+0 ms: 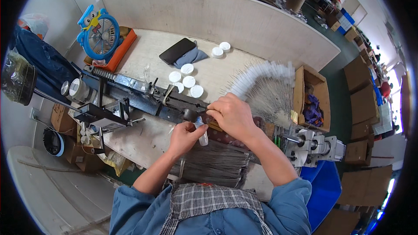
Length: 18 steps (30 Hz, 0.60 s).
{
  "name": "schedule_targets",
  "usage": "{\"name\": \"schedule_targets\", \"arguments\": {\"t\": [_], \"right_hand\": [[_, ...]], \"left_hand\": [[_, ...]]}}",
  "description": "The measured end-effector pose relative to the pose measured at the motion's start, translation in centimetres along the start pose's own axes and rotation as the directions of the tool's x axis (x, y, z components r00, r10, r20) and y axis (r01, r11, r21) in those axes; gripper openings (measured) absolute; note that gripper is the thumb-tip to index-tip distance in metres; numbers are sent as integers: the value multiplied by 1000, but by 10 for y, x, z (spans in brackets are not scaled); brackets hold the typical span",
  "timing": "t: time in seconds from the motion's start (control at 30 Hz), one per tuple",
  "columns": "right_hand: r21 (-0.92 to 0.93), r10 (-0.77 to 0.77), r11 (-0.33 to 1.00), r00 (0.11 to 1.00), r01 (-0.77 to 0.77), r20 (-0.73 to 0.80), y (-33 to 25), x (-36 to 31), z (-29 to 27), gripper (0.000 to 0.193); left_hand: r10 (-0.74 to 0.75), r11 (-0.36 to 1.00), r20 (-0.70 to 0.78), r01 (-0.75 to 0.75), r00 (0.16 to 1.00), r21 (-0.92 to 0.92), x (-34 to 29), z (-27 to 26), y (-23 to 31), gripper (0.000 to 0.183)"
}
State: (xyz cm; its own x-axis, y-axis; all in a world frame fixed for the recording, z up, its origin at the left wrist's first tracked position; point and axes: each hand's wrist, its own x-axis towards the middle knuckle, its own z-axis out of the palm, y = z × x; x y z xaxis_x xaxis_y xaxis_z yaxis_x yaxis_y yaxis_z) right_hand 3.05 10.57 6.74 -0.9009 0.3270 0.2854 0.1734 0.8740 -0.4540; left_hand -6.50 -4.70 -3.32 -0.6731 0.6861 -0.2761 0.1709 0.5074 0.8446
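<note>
My left hand [183,138] is closed, thumb and fingers pinching a small whitish translucent plastic piece [203,139] just in front of a dark round knob [190,114] on the bench machine. Slightly to the right and higher, my right hand [235,115] has its fingers pressed together at the end of the machine's black metal rail [183,101]; whatever they pinch is too small or hidden. A thick bundle of thin grey wires [211,165] lies below both hands. Beyond my right hand, many thin wires with white ends [272,75] spread in a fan.
Several white round caps [188,82] and a black phone [177,51] on a grey cloth lie behind the rail. A blue fan [101,35] stands far left. On the right are a cardboard box [300,91], a motorised metal unit [315,148] and a blue bin [324,182].
</note>
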Motion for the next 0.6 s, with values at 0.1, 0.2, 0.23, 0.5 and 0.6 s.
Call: {"name": "schedule_targets", "arguments": {"t": [0.1, 0.2, 0.23, 0.5, 0.6], "right_hand": [[21, -107, 993, 974, 114, -198, 3, -15, -8, 9], [10, -107, 994, 963, 113, -246, 4, -45, -13, 16], [20, -100, 994, 981, 105, -164, 4, -55, -6, 20], [24, -108, 994, 994, 108, -7, 29, -58, 51, 20], [17, -113, 993, 993, 113, 44, 32, -65, 39, 16]], "left_hand": [[64, 856, -25, -67, 998, -513, -4, 20, 6, 40], [-33, 582, 28, 42, 999, -812, -15, 28, 20, 24], [63, 795, -16, -60, 998, -604, -14, 28, 14, 18], [188, 980, 20, -186, 982, -70, -9, -10, -7, 34], [-34, 761, -261, -144, 965, -633, -17, -37, -35, 37]]}}
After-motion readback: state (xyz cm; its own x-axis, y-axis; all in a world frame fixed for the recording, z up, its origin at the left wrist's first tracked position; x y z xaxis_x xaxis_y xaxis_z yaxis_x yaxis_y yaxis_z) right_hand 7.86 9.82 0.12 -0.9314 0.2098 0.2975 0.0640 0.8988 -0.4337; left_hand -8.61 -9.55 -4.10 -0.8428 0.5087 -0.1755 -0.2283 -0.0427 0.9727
